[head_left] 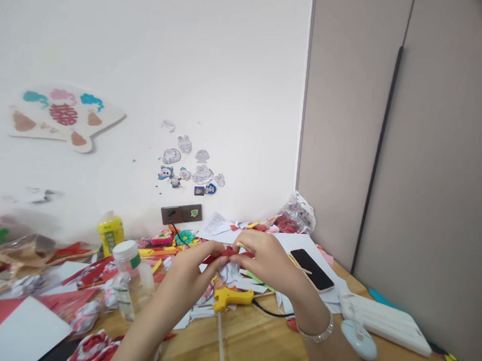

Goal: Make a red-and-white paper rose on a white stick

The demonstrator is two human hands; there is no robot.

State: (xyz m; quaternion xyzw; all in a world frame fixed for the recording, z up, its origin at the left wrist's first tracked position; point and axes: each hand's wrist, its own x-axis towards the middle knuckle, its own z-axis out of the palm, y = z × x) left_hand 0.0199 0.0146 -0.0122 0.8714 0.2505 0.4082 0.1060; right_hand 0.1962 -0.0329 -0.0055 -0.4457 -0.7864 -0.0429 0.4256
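Note:
Both hands meet over the middle of the cluttered table. My left hand [204,262] pinches the left side of a small red piece [227,252], paper or cloth, between thumb and fingers. From the other side, my right hand [263,257] grips the same red piece. A thin pale stick [304,269] appears to run through the right hand's fingers, its far end showing beyond the hand. Just below the hands lies a yellow glue gun [232,297] with a black cord. A long whitish stick [220,341] extends from it toward the table's front edge.
White paper scraps [202,311] lie around the glue gun. A clear jar [133,282] and a yellow bottle [110,232] stand left. To the right are a black phone [312,269], a white case [387,322] and a pale mouse [358,340]. A wall socket [181,214] sits behind.

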